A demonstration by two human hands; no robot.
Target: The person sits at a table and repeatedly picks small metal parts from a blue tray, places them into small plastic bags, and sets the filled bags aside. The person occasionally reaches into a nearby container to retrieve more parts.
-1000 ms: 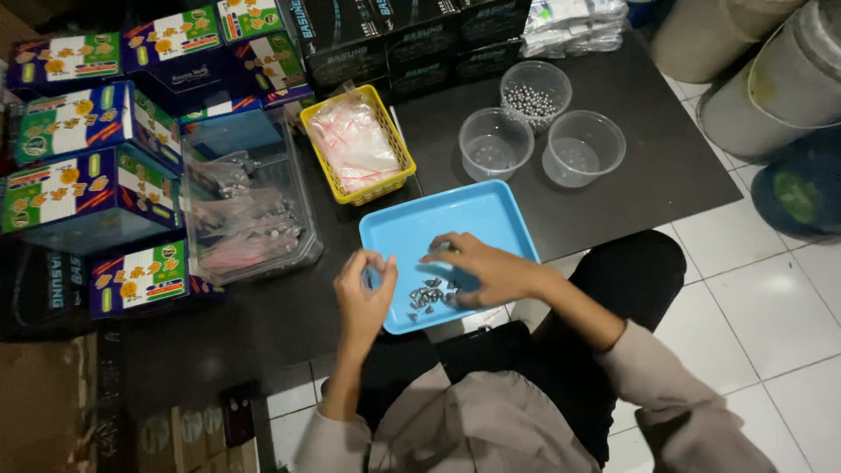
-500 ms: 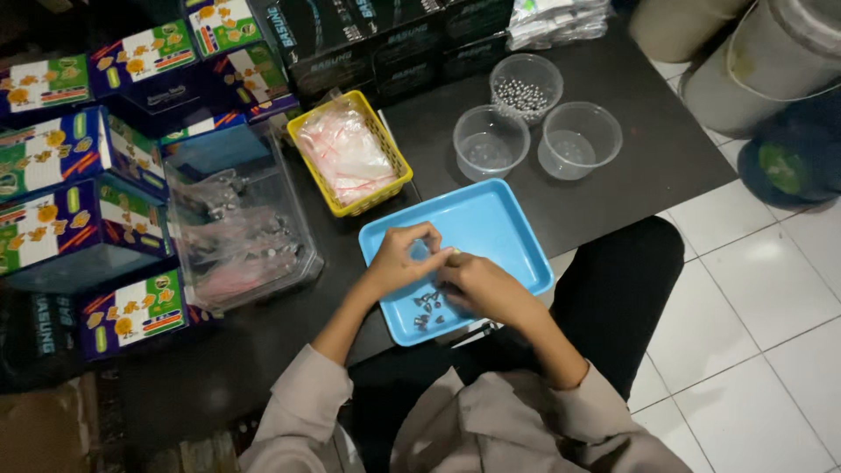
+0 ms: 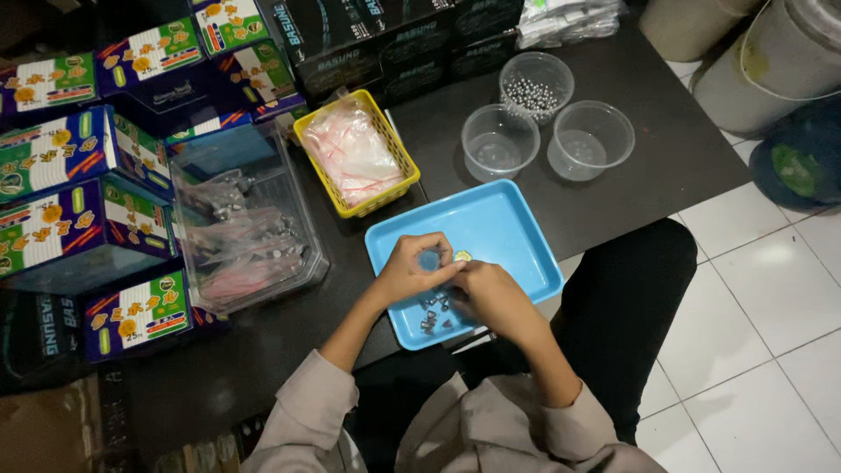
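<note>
Hands meet over the blue tray (image 3: 491, 229) on the dark table (image 3: 648, 166). The left hand (image 3: 410, 270) curls narrowly around a small bluish piece, too tiny to identify; the right hand (image 3: 495, 293) pinches beside it, fingertips touching, and what it holds is hidden. Small dark metal parts (image 3: 434, 311) lie in the tray just below the hands, partly covered. Beyond stand three clear cups (image 3: 589, 140), a yellow basket (image 3: 308, 136) of plastic bags and a clear bin (image 3: 250, 289). Colourful boxes (image 3: 53, 175) are cut off at left.

floor (image 3: 771, 289) – white tiles, lit | table (image 3: 666, 166) – low, black | left side – dim
</note>
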